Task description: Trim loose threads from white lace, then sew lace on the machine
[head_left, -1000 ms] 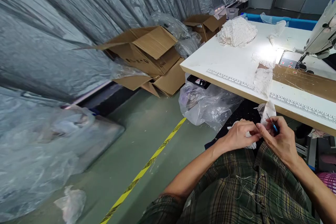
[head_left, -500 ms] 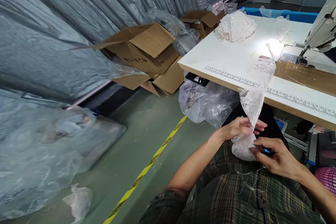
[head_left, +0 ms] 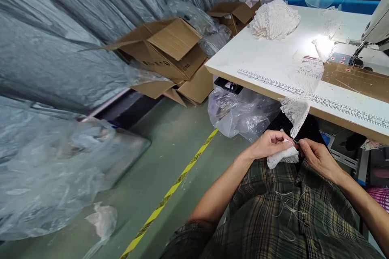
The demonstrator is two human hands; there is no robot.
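Note:
Over my lap, my left hand (head_left: 269,145) is closed on the end of a white lace strip (head_left: 296,110). The strip hangs from the white sewing table (head_left: 267,62) down to my hands. My right hand (head_left: 316,158) meets the left one at the lace and pinches a small thin tool whose metal tip touches the fabric. A bunch of the lace (head_left: 282,156) lies under both hands on my plaid trousers (head_left: 288,218).
A heap of white lace (head_left: 275,19) lies on the table's far side. A sewing machine (head_left: 375,28) stands at the right over a brown cardboard sheet (head_left: 355,79). Open cardboard boxes (head_left: 170,54), clear plastic bags (head_left: 240,113) and yellow floor tape (head_left: 170,198) lie to the left.
Both hands rose and came together on the lace end. My right hand moved up from below the bunch to meet the left. The view tilted down slightly.

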